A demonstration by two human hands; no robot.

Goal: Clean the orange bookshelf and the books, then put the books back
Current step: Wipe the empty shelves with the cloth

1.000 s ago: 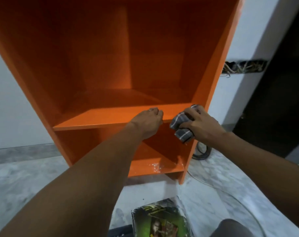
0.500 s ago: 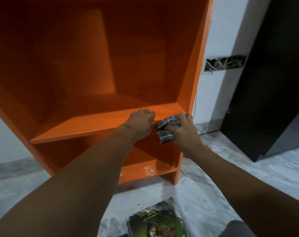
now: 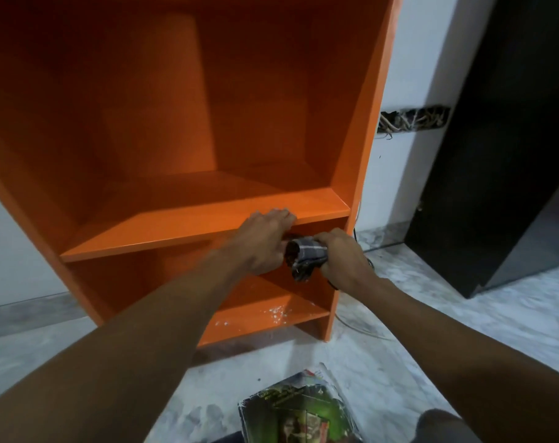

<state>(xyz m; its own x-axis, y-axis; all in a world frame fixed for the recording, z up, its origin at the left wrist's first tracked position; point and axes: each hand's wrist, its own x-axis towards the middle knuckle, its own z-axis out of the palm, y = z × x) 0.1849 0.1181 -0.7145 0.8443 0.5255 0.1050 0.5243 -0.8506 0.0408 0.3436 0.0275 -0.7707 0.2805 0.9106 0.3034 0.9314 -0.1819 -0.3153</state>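
Note:
The orange bookshelf stands in front of me with no books on its boards. My left hand holds the front edge of the middle shelf board, its fingers curled over the top. Just to its right, my right hand grips a bunched grey checked cloth under that board's front edge, near the right side panel. A book with a green cover lies on the floor at the bottom of the view.
White specks lie on the bottom shelf. A black cabinet stands to the right against the wall. An open wall slot with loose wires sits between the two. A cable runs across the marble floor by the shelf's right foot.
My right hand has carried the cloth left and down, from the shelf's right front corner to just under the board beside my left hand. My view has shifted right.

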